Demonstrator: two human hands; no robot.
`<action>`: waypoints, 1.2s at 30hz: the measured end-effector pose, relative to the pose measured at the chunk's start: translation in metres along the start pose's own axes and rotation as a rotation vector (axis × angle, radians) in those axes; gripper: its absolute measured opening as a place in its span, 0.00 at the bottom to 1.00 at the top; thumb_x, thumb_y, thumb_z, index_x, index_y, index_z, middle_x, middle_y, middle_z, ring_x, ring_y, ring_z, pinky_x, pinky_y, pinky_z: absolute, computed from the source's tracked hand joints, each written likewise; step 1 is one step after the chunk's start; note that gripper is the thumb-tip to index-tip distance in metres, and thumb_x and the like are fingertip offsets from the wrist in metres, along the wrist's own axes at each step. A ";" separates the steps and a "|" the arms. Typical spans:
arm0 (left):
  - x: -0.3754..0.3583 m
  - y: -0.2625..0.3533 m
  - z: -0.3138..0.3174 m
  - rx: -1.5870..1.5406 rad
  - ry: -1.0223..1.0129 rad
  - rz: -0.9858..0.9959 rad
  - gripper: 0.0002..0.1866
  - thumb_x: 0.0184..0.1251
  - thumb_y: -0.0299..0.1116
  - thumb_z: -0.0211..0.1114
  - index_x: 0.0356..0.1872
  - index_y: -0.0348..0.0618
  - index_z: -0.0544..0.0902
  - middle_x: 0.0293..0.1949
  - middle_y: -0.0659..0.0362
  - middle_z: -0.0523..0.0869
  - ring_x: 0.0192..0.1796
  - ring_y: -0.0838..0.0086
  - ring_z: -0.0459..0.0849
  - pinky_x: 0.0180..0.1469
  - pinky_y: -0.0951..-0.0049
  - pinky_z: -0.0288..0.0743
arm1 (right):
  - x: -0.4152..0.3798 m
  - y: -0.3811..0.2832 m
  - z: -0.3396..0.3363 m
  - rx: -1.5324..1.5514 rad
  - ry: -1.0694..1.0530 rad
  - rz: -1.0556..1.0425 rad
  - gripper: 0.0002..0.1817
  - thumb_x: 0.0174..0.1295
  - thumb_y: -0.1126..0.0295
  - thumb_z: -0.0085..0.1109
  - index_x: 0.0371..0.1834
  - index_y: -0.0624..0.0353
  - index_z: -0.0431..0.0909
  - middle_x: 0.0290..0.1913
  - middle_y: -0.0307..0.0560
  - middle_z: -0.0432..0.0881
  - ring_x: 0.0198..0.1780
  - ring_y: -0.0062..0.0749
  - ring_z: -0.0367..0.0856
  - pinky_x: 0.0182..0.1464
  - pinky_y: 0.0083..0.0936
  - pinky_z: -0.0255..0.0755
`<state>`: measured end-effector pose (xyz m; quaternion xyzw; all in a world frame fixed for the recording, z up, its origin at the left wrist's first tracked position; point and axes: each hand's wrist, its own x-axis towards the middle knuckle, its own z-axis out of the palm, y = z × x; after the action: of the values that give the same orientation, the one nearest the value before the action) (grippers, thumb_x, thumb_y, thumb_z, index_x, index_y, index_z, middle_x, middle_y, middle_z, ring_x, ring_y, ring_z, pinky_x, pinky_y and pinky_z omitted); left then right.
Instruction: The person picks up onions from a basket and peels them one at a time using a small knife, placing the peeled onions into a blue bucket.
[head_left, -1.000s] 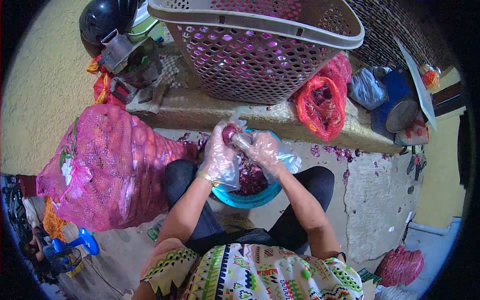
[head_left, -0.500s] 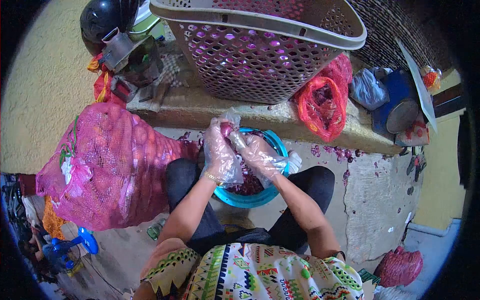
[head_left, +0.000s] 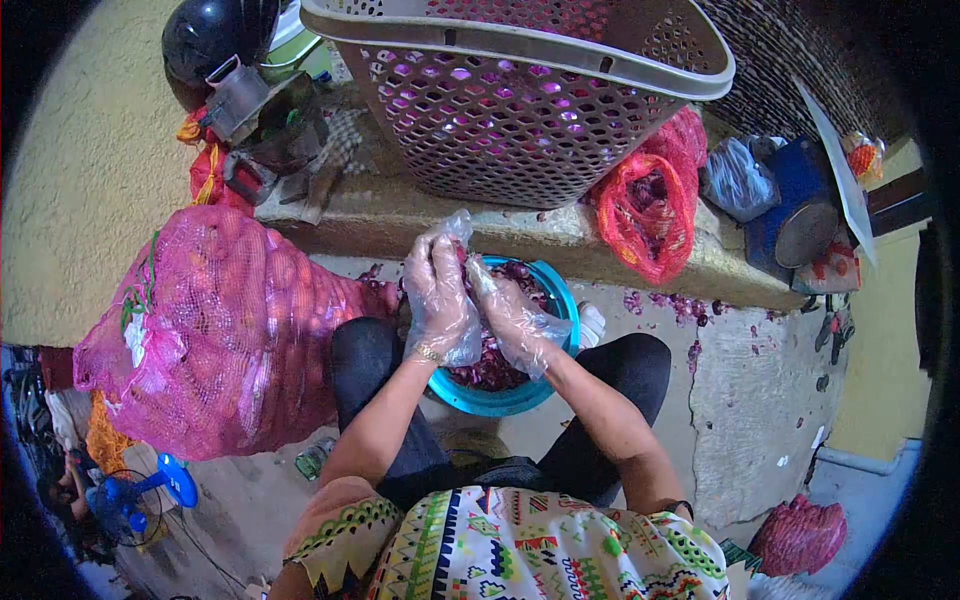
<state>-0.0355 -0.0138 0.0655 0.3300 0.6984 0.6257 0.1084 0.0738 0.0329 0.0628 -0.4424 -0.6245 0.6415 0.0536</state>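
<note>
- Head view: reddish-purple round bulb (head_left: 459,252) above round turquoise plastic basin (head_left: 505,403); hands have closed in, bulb now mostly hidden, so its condition is hard to check.
- Left hand (head_left: 437,290), in clear plastic glove, grasps bulb; right hand (head_left: 514,322), same glove, fingers bent beside it, grip can't tell.
- Bulky pink mesh sack (head_left: 240,335) crowds left knee; tall grey perforated plastic basket (head_left: 500,120) on ledge (head_left: 735,272) limits forward room.

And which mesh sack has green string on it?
The bulging pink sack by the left knee. Green string shows on it, none on the open red sack.
</note>
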 end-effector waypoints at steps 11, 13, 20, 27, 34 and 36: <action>0.006 -0.046 0.004 -1.047 -0.302 -0.818 0.14 0.75 0.43 0.58 0.40 0.42 0.81 0.40 0.53 0.86 0.44 0.64 0.85 0.54 0.58 0.81 | -0.005 -0.021 -0.037 -0.580 0.297 -0.469 0.35 0.54 0.31 0.61 0.33 0.58 0.87 0.23 0.55 0.84 0.25 0.48 0.85 0.30 0.40 0.74; 0.008 -0.019 0.005 -1.030 -0.243 -0.864 0.15 0.75 0.44 0.58 0.39 0.41 0.81 0.38 0.54 0.85 0.43 0.65 0.85 0.53 0.59 0.81 | -0.004 -0.021 -0.039 -0.625 0.286 -0.462 0.36 0.49 0.31 0.65 0.30 0.59 0.87 0.24 0.58 0.84 0.27 0.50 0.84 0.32 0.41 0.75; 0.005 -0.012 0.007 -1.010 -0.252 -0.895 0.15 0.75 0.44 0.59 0.37 0.42 0.80 0.37 0.54 0.85 0.41 0.67 0.85 0.52 0.61 0.81 | 0.008 -0.005 -0.036 -0.727 0.420 -0.576 0.38 0.46 0.29 0.65 0.20 0.60 0.83 0.19 0.57 0.81 0.23 0.47 0.83 0.30 0.42 0.75; -0.003 -0.018 0.010 -0.924 -0.151 -0.781 0.18 0.76 0.47 0.55 0.36 0.42 0.80 0.36 0.57 0.85 0.39 0.70 0.84 0.48 0.66 0.80 | 0.009 -0.004 -0.029 -0.747 0.389 -0.496 0.40 0.53 0.29 0.60 0.20 0.64 0.82 0.18 0.60 0.79 0.23 0.52 0.82 0.31 0.43 0.75; -0.004 -0.032 0.009 -0.608 -0.113 -0.494 0.19 0.76 0.49 0.54 0.37 0.42 0.79 0.36 0.58 0.84 0.40 0.72 0.83 0.48 0.68 0.78 | 0.008 0.004 -0.018 -0.441 0.227 -0.285 0.33 0.62 0.38 0.57 0.26 0.63 0.83 0.19 0.60 0.77 0.20 0.48 0.75 0.28 0.40 0.68; -0.003 -0.025 0.007 -0.541 -0.138 -0.472 0.19 0.76 0.49 0.55 0.38 0.42 0.80 0.37 0.58 0.84 0.40 0.72 0.83 0.49 0.67 0.79 | 0.004 0.000 -0.020 -0.324 0.189 -0.251 0.33 0.63 0.37 0.56 0.27 0.63 0.83 0.16 0.53 0.75 0.18 0.41 0.70 0.27 0.38 0.66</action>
<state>-0.0372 -0.0096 0.0399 0.1604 0.5558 0.7218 0.3800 0.0841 0.0502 0.0641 -0.4221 -0.7618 0.4766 0.1195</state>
